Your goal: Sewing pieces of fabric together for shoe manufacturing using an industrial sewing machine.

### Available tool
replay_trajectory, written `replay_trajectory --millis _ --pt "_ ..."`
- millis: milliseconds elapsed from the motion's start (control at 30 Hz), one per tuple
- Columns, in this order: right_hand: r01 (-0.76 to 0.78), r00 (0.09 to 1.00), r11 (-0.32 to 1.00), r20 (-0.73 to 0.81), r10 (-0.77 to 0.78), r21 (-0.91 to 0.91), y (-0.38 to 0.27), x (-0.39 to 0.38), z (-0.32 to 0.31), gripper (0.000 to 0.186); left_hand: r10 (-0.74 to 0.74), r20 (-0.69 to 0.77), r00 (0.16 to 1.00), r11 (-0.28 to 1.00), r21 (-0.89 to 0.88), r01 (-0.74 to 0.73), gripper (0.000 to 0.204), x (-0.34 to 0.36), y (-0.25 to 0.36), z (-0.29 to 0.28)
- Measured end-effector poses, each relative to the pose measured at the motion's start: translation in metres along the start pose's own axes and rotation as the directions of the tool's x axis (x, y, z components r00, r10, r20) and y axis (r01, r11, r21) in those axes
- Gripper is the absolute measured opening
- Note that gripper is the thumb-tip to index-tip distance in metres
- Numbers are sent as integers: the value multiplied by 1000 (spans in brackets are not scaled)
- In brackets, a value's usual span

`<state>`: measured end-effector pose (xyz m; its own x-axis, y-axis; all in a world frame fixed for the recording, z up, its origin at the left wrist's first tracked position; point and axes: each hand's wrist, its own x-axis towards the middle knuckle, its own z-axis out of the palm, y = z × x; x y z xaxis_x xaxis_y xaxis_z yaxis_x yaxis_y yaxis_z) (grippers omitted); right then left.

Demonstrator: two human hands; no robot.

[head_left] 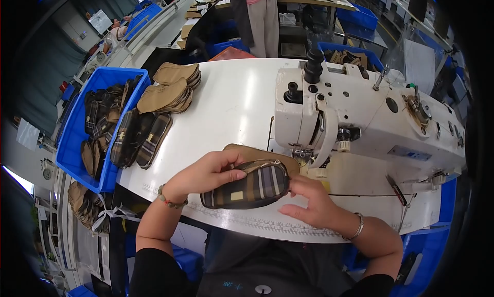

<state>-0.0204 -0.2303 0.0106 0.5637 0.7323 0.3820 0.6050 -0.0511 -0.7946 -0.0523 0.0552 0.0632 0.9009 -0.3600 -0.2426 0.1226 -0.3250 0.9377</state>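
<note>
A small oblong pouch of dark-and-tan striped fabric w/ a brass-toned zip (252,186) is held just above the near edge of the white glossy surface (231,106), midway b/w the worker's hands, w/ a flat tan rounded panel (252,152) behind it. The L hand (206,169) grips both, thumb across the striped face, fingers over the tan side, prob. to hold the two layers together & the zip's curve in view. The R hand (315,202) is half-open at the pouch's R end, thumb clear of it; whether its fingertips pinch the edge I can't tell from here, but the placing prob. steadies that end. The off-white metal sewing machine (355,111) stands just beyond & to the R; its bulky head crowds the R hand's side and is the main obstacle. Black-handled snips (395,189) lie farther R, prob. put there for easy reach. On the far L, a blue plastic bin (77,166) holds more pouches; striped pouches (154,142) lie beside it, near a stack of tan fabric pieces (164,97), prob. set aside to leave room. Across the aisle, approx. opp. me, stands a co-worker in grey trousers (265,29).
</note>
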Motion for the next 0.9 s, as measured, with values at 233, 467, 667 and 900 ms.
replay_trajectory --millis 233,467,667,900 --pt "-414 870 407 222 441 814 2 2 9 19 82 35 996 979 -189 -74 15 -22 -1 39" --pt "-502 854 403 364 373 765 0 1 6 17 29 6 1000 982 -185 -27 31 -16 -6 49" --pt "-604 773 579 581 256 548 -9 2 3 15 -62 -33 998 726 -688 22 31 -4 -1 75" --pt "-600 788 617 509 346 510 -12 -1 8 16 -123 -38 992 798 -598 76 40 -8 -21 71"
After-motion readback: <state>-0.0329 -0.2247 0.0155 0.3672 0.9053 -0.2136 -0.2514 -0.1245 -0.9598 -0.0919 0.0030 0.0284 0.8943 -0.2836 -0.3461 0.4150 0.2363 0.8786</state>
